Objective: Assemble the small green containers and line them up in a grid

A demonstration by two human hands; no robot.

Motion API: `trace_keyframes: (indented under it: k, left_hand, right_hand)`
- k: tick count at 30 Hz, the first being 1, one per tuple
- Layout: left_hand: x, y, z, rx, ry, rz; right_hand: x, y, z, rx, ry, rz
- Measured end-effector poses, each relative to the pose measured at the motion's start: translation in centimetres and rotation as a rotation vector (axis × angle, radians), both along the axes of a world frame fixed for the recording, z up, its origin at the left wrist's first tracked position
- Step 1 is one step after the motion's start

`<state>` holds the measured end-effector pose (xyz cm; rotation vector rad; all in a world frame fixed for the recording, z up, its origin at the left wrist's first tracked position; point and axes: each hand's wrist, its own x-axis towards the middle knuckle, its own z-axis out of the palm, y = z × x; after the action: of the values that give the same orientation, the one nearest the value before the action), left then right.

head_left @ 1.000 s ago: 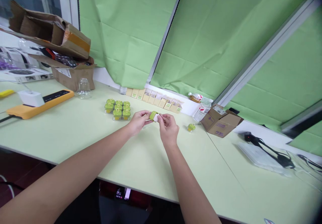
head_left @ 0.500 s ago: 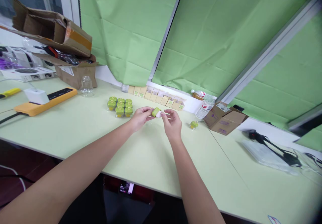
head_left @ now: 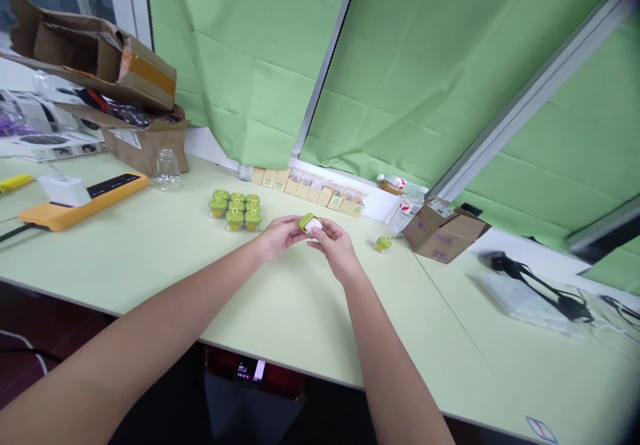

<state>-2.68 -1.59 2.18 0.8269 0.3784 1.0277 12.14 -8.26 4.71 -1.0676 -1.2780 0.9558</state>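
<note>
Between both hands, above the middle of the table, is a small green lid (head_left: pixel 305 219) with a pale white-pink piece (head_left: pixel 313 224) seated at its underside. My left hand (head_left: pixel 281 237) grips the lid's left edge with closed fingers. The thumb of my right hand (head_left: pixel 336 247) presses on the pale piece while its fingers curl behind the lid. To the left stands a tight group of clear little containers (head_left: pixel 235 210) with matching green lids and something yellow inside. One more green-lidded container (head_left: pixel 383 244) stands apart on the right.
Several small tan boxes (head_left: pixel 313 192) line the wall. Plastic bottles (head_left: pixel 404 215) lie beside a cardboard box (head_left: pixel 443 232) at right. A yellow power strip (head_left: pixel 85 202), a clear jar (head_left: pixel 167 170) and stacked cartons (head_left: pixel 145 145) occupy the left. Black cables (head_left: pixel 545 288) rest on plastic at far right.
My right hand has shifted left and closed in on the lid, its thumb now over the pale piece. The lid has turned so its pale side faces me more. The view has shifted slightly.
</note>
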Motion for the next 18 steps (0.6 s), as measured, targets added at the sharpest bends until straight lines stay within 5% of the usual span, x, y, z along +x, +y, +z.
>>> trace_keyframes:
  k: [18]
  left_hand:
    - [-0.27, -0.17, 0.06, 0.042, 0.025, -0.105]
  right_hand:
    - [0.17, -0.26, 0.1, -0.047, 0.034, 0.088]
